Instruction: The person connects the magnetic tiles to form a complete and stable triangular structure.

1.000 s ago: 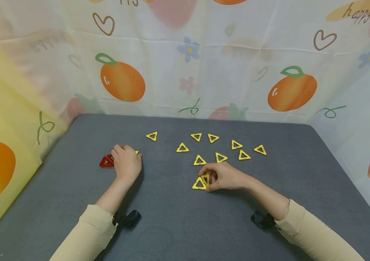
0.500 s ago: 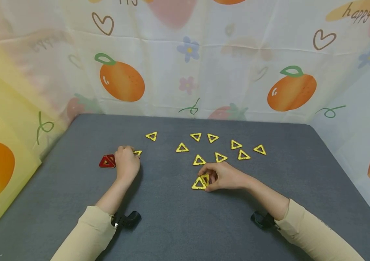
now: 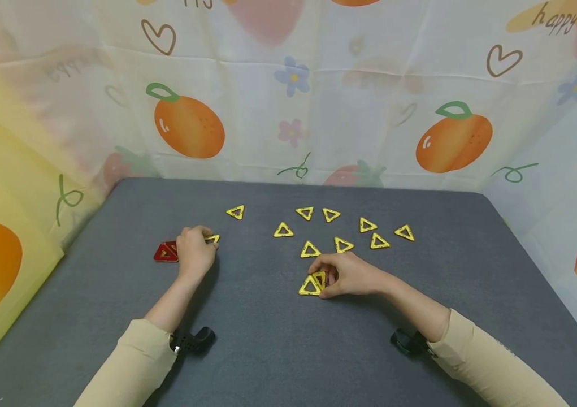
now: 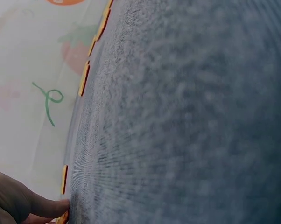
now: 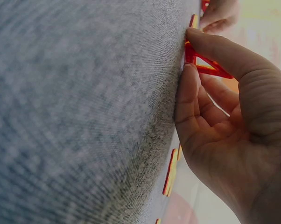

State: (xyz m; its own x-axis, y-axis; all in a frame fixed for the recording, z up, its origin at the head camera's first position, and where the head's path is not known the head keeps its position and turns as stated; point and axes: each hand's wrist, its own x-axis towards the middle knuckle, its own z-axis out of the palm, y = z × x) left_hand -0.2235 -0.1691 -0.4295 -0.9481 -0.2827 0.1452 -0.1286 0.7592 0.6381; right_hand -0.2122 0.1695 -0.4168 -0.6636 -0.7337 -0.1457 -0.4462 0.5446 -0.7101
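Flat yellow tile (image 3: pixel 311 293), a triangular frame, lies near the middle of the tabletop (image 3: pixel 263 339), well inside the left and right edges. Upright tile (image 3: pixel 323 278) stands raised against it, yellow on one face and red on the other; its exact tilt cannot be told. Right hand (image 3: pixel 351 274) holds the upright tile: the grip is nearly closed, with the tile pinched between thumb and fingertips close to the surface.

Red piece (image 3: pixel 161 257) rests toward the left edge, just beside the left hand (image 3: pixel 195 250). That hand's fingers are bent, and its grip is drawn in on the left yellow tile (image 3: pixel 214 236), with the thumb touching it. The fingers partly hide this tile; how firmly it is held cannot be told.

Beyond the right hand, yellow triangles lie flat and spread out. Two sit just past its knuckles: one (image 3: pixel 311 255) and, to its right, another (image 3: pixel 338 245). Three form a cluster (image 3: pixel 380 247) toward the far-right corner. A single triangle (image 3: pixel 283 235) lies left of these. Nearest the far edge are a pair (image 3: pixel 304 209) and, toward the far-left corner, a lone triangle (image 3: pixel 242 212).

Printed cloth (image 3: pixel 247 113) rises behind the far edge.
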